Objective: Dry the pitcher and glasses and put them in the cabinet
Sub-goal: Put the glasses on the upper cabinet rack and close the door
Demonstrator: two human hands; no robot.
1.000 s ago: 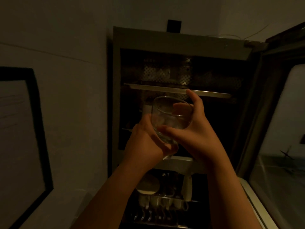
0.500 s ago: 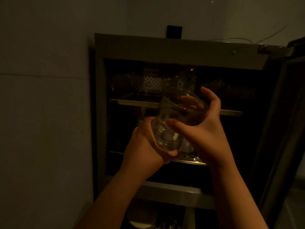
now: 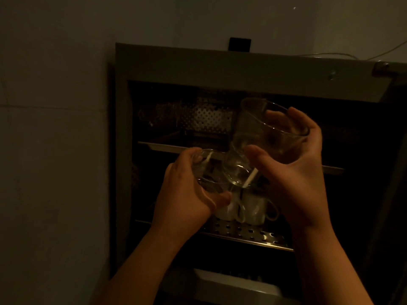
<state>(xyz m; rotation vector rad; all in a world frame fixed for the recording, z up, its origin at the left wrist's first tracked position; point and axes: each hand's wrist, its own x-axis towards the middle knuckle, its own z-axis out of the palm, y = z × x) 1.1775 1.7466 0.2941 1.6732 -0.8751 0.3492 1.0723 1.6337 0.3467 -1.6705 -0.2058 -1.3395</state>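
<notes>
Both hands are raised in front of an open metal cabinet (image 3: pixel 198 62) in dim light. My right hand (image 3: pixel 293 172) grips a clear glass (image 3: pixel 259 128), tilted with its rim up and to the right, level with the upper shelf (image 3: pixel 167 147). My left hand (image 3: pixel 182 199) grips a second clear glass (image 3: pixel 207 172), lower and to the left. The two glasses touch or nearly touch at their bases. No pitcher is in view.
Two white cups (image 3: pixel 255 208) stand on the perforated lower shelf (image 3: pixel 242 233), just behind my hands. The cabinet door (image 3: pixel 396 150) hangs open at the right edge. A bare wall (image 3: pixel 55 150) runs along the left. A pale ledge (image 3: pixel 231 280) sits below the cabinet opening.
The view has moved closer to the cabinet and upward. What looked like one glass held in both hands is now two glasses, the right one lifted up and right, the left one lower.
</notes>
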